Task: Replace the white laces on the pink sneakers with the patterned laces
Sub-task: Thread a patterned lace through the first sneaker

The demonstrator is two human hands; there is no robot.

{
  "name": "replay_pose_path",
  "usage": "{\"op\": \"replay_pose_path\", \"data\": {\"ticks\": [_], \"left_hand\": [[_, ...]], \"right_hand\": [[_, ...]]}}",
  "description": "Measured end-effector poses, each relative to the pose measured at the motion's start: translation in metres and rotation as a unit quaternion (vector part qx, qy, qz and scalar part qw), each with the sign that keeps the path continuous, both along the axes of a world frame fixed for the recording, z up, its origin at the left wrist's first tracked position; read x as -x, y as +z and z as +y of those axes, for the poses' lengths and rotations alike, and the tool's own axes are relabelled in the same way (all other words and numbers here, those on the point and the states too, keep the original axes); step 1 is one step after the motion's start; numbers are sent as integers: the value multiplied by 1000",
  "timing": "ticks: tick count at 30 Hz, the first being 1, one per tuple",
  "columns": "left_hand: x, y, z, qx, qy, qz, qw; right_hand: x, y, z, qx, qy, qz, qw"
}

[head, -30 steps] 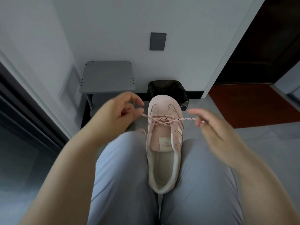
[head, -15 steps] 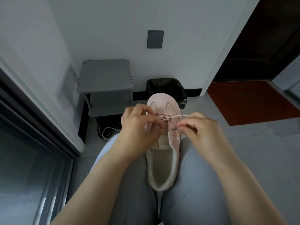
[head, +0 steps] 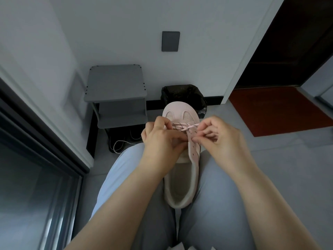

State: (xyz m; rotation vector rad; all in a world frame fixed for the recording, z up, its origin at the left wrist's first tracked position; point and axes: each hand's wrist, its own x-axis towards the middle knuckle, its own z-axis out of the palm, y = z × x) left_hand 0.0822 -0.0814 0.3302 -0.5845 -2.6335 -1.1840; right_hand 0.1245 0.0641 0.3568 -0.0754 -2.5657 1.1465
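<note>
Sneaker (head: pixel 182 159): wedged between thighs, steadied for lacing
Left hand (head: pixel 162 141): pinching patterned lace (head: pixel 182 126)
Right hand (head: pixel 221 139): pinching its other end, by eyelets

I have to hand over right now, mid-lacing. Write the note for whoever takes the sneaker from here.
Left hand: pinched on the patterned lace at the sneaker's left eyelet row.
Right hand: pinching the lace at the right eyelet row.
Pink sneaker: wedged between the thighs, toe pointing away.
Done: patterned lace crossed through the eyelets nearest the toe; no white lace visible on this shoe.
Left: the open eyelets toward the tongue, then tying. A second sneaker is not in view.
</note>
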Motion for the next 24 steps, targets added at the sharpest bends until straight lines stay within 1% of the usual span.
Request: {"op": "replay_pose_path", "data": {"ticks": [2,4,6,7,8,9,10,11,12,13,14,15,16,17,18,19,21,22,23,24], "left_hand": [[0,-2,-2,-17,11,4,1000],[-1,-1,-6,-35,15,-9,999],[-1,4,-14,-55,11,-48,997],[-1,7,-19,-64,2,-77,995],[1,9,-25,-77,-8,-107,991],[2,11,-32,-103,-15,-131,986],[4,13,-40,-151,-21,-156,976],[6,16,-48,-216,-27,-189,958],[8,18,-57,-295,-41,-227,927],[10,19,-65,-370,-64,-262,889],[12,20,-74,-436,-90,-283,849],[12,21,-81,-492,-113,-286,814],[14,22,-88,-543,-128,-277,782],[14,25,-94,-585,-126,-261,758],[16,28,-100,-623,-106,-244,736],[19,29,-107,-663,-77,-228,709],[29,30,-124,-746,-32,-211,631],[34,28,-133,-770,-4,-208,604],[39,27,-140,-763,40,-207,611],[42,24,-146,-730,99,-201,646]], "right_hand": [[0,1,0,-47,-17,40,998],[3,-1,2,-135,-47,68,987],[8,-2,4,-196,-62,21,978],[10,-2,5,-201,-61,-8,978],[12,-2,6,-176,-56,-28,982],[13,-3,7,-103,-46,-35,993],[12,1,6,0,-29,-35,999],[10,4,4,89,-15,-34,995],[7,8,0,139,2,-40,989],[3,8,-5,143,19,-55,988],[0,7,-12,119,37,-80,989],[-2,4,-18,76,50,-109,990],[-3,1,-21,34,51,-127,990],[-3,-4,-23,7,43,-125,991],[-2,-7,-23,-2,27,-115,993],[-1,-9,-21,4,9,-105,994],[0,-9,-16,47,-5,-104,993],[0,-9,-15,72,-5,-105,992],[0,-10,-14,96,-4,-101,990],[0,-10,-15,116,-3,-93,989]]}}
